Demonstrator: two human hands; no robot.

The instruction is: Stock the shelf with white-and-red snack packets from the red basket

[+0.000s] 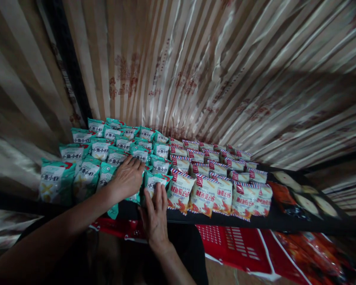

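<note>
Teal-and-white snack bags (56,182) stand in rows on the left part of a black shelf (184,217). My left hand (129,177) reaches in over the front rows, its fingers curled down on the top of a teal snack bag (133,196). That hand hides part of the bag. In front of the neighbouring teal bag (154,180), my right hand (156,215) lies with fingers stretched up against the lower front and the thumb apart. Just right of it begin the rows of white-and-orange snack bags (203,194) with striped top edges.
Dark-orange packets (284,198) and pale oval packs (307,204) lie flat at the shelf's right. Below the front edge are red plastic baskets (225,241) and orange packages (317,253). A striped, printed sheet (178,71) hangs behind, with a dark post (68,55) at left.
</note>
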